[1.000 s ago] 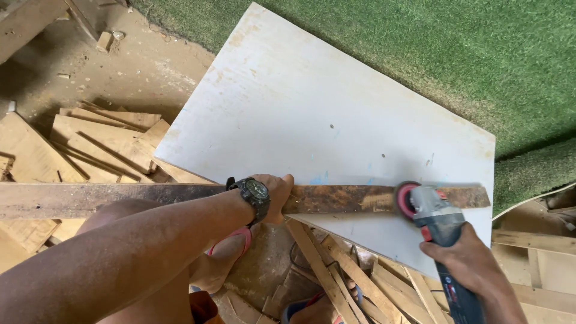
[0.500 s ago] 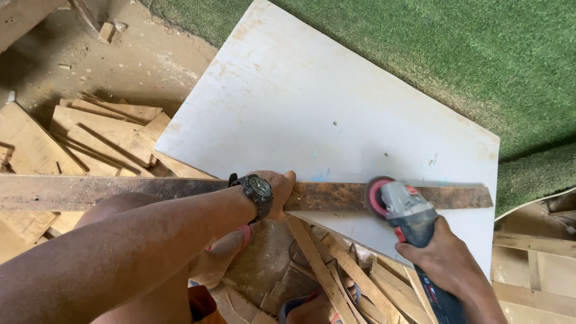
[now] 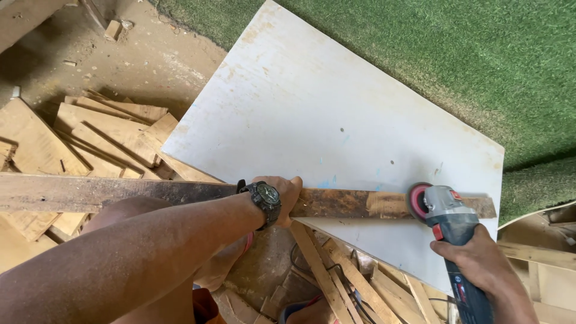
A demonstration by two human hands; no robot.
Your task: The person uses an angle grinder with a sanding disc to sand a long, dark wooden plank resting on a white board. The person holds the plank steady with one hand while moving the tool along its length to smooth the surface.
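On my far left I see a heap of pale plywood offcuts (image 3: 90,135) on the dusty floor. One long dark plank (image 3: 336,203) runs across the view, lying on one white board (image 3: 336,114). My left hand (image 3: 282,195), with one black wristwatch (image 3: 267,197) on its wrist, presses flat on the plank, fingers hooked over its far edge. Below lie several thin wood strips (image 3: 336,270). Further right, my right hand (image 3: 480,261) is clamped around one angle grinder (image 3: 450,231), its red-backed disc (image 3: 417,201) touching the plank near its right end.
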